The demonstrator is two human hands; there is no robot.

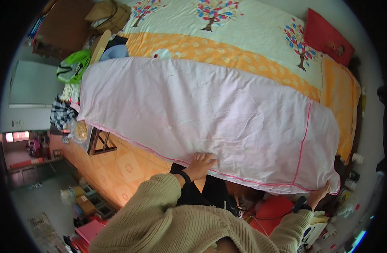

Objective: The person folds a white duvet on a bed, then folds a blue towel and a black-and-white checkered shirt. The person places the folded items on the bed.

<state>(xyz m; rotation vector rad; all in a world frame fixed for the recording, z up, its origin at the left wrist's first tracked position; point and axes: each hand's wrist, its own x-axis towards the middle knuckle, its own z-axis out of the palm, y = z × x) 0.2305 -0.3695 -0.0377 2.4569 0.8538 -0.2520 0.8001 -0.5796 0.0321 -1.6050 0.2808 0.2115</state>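
A pale pink quilt (193, 101) with a bright pink trim line lies folded lengthwise along the near side of a bed. My left hand (199, 165), a black band at its wrist, rests on the quilt's near edge with its fingers stretched over the cloth. At the quilt's near right corner, my right hand (320, 195) grips the hem, part of its fingers hidden by the fabric. Beneath and beyond the quilt spreads a white and orange bedspread (248, 25) printed with colourful trees.
A red cushion (328, 36) lies at the bed's far right. On the left are a green bag (74, 66), a brown bag (108, 17) and a dark wooden stand (101, 142). A red stool-like seat (273, 211) and cables sit below the bed edge. Orange tiles (126, 164) cover the floor.
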